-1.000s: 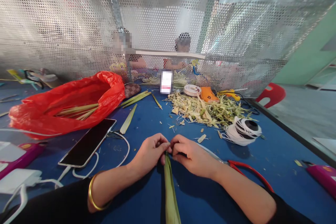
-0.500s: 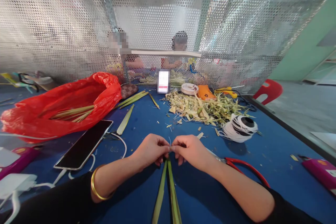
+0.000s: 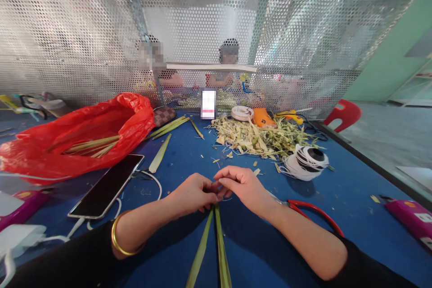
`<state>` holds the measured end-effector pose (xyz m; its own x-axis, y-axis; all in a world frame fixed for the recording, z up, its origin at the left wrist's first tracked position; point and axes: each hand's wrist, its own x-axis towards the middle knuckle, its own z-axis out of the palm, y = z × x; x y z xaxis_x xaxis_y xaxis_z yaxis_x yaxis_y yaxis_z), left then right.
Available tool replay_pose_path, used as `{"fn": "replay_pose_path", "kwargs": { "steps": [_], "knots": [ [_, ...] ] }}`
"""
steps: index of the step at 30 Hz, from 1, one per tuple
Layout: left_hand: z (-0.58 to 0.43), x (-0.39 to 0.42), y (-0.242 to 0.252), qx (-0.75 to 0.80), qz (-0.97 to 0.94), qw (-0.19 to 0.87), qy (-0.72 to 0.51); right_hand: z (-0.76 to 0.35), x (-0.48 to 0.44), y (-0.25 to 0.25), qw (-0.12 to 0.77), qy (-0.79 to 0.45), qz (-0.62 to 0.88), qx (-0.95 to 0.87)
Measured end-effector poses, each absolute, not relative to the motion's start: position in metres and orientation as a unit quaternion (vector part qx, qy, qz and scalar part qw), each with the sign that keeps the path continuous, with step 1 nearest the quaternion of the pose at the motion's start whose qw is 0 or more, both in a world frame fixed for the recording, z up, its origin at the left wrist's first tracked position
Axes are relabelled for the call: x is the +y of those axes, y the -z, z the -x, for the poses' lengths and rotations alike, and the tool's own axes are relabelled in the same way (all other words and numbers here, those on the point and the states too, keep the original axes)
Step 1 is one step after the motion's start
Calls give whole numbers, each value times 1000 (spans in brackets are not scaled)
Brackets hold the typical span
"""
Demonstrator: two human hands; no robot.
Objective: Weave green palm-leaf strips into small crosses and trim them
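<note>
Two long green leaf strips (image 3: 222, 247) run down toward the table's near edge, their upper ends together at my fingertips. My left hand (image 3: 195, 192) is closed in a pinch around those upper ends. Right beside it, fingertips touching or nearly so, my right hand (image 3: 245, 190) is closed with thumb and forefinger together. A short curve of thin white thread (image 3: 228, 199) shows under the right fingers, which seem to hold it; the exact grip is hidden. Red-handled scissors (image 3: 317, 211) lie partly beneath my right forearm.
A red plastic bag (image 3: 84, 121) with leaf strips lies left, beside a dark phone (image 3: 108, 186) on a cable. Leaf scraps (image 3: 259, 137) and a white thread spool (image 3: 305, 162) lie right. A perforated metal screen (image 3: 202, 18) stands behind; people sit beyond it.
My right hand has lifted and turned slightly, its fingers now arched over the left fingertips. The left hand keeps its pinch. The lower ends of the strips have swung a little left.
</note>
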<state>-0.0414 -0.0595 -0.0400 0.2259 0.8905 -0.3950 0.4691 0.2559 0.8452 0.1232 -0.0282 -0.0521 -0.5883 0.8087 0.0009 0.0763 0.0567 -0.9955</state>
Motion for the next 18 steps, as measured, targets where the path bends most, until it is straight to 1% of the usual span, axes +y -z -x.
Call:
{"fn": "replay_pose_path", "kwargs": {
  "steps": [3,5,7,9,11,13,15,18],
  "knots": [
    [41,-60,43,602,-568,517,-220,-129,-24,49,334,-560,328,-683],
    [42,-60,45,604,-563,516,-227,-135,-21,46,325,-476,360,-734],
    [42,-60,46,606,-560,517,-226,-140,-20,43,267,-369,393,-799],
    [43,-60,46,605,-561,519,-223,-143,-19,42,198,-306,402,-840],
    [42,-60,44,604,-561,522,-221,-143,-20,44,155,-297,399,-853],
    [41,-60,40,607,-557,523,-217,-142,-21,46,133,-295,398,-859],
    [40,-61,38,613,-553,522,-215,-141,-21,48,131,-286,396,-863],
    [39,-60,40,616,-548,519,-224,-140,-19,49,160,-280,394,-861]
  ]
}}
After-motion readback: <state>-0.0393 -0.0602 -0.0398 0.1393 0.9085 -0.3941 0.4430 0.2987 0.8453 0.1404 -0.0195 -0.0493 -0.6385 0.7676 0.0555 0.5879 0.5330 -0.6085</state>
